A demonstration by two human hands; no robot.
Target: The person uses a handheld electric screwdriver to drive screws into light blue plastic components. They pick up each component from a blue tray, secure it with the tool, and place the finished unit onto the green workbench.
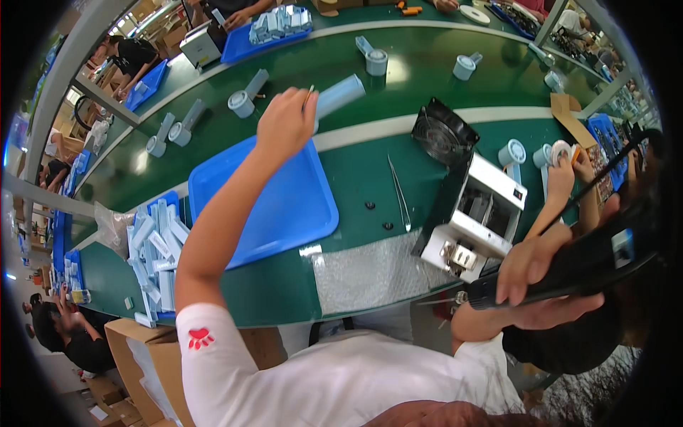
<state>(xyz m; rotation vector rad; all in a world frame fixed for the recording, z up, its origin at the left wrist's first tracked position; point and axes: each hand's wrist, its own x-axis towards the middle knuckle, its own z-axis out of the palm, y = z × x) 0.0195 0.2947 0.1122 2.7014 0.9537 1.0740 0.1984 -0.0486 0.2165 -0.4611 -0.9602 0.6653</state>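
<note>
My left hand (286, 128) is stretched out over the inner edge of the green conveyor, its fingers closed round a light-blue plastic handle piece (341, 96). Part of that piece is hidden behind the fingers. At the lower right, my right hand (544, 277) grips a black electric screwdriver (569, 267), whose thin bit points left past the table's front edge. Just beyond the screwdriver stands a white and black screw feeder (491, 206). Below my left forearm lies a blue tray (299, 206) with its bottom bare.
Blue handle pieces fill a bin (160, 245) on the left. Tweezers (399, 192), two small black parts, bubble wrap (377, 274) and a black cooling fan (445, 132) lie on the table. Several blue round-headed assemblies (376, 62) sit along the conveyor (306, 71). A co-worker's hands (562, 178) work at right.
</note>
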